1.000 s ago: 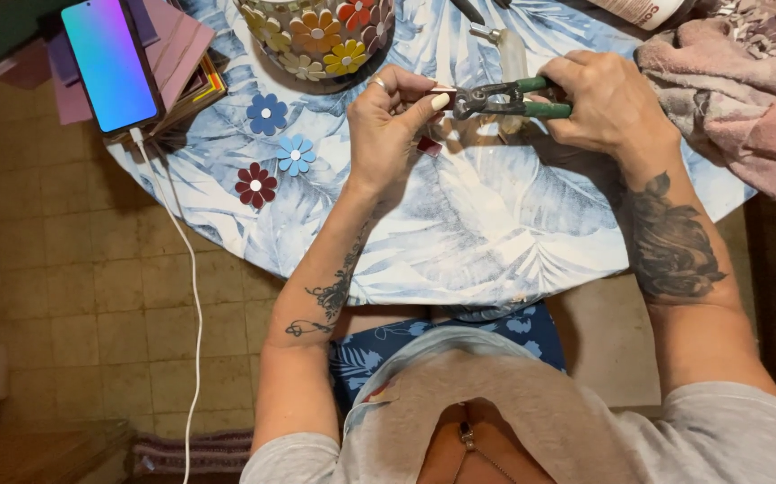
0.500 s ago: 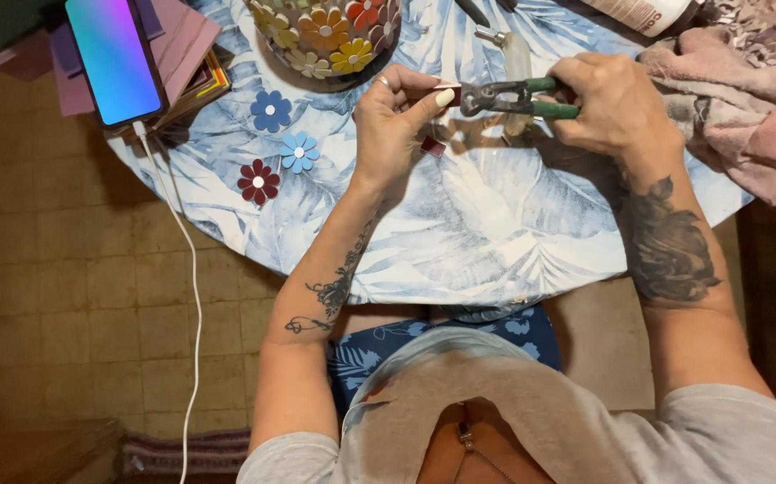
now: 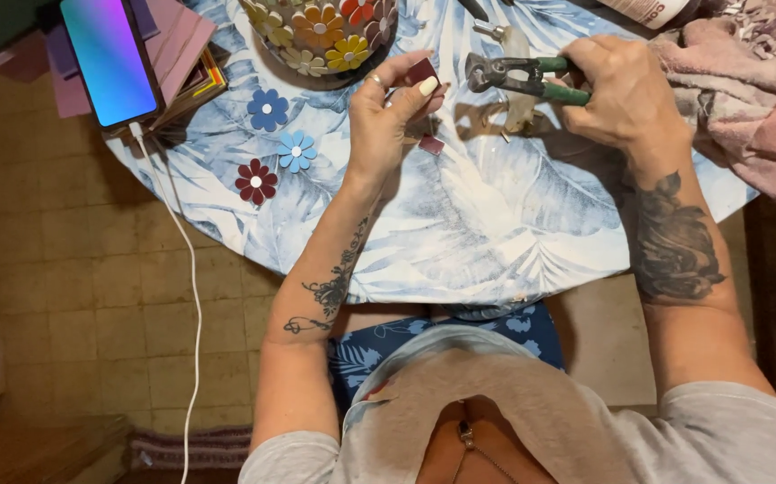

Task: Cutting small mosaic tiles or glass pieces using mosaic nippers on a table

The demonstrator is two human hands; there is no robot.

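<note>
My left hand (image 3: pixel 392 115) pinches a small dark red tile piece (image 3: pixel 422 70) between thumb and fingers above the round table. Another dark red piece (image 3: pixel 431 144) lies on the cloth just right of that hand. My right hand (image 3: pixel 619 91) grips the green handles of a pair of nippers (image 3: pixel 515 76), whose dark jaws stand slightly apart and point left, a short gap from the held piece.
A leaf-print cloth (image 3: pixel 460 233) covers the table. A bowl clad in flower mosaics (image 3: pixel 321 31) stands at the back. Three loose flowers, blue (image 3: pixel 267 108), light blue (image 3: pixel 296 150) and dark red (image 3: pixel 255 181), lie left. A lit phone (image 3: pixel 106 58) with a white cable (image 3: pixel 193 296) rests on books. Pink cloth (image 3: pixel 746 108) lies right.
The nippers have come away from the tile piece and their jaws have parted. My left hand now holds the red piece free, and a piece lies on the cloth.
</note>
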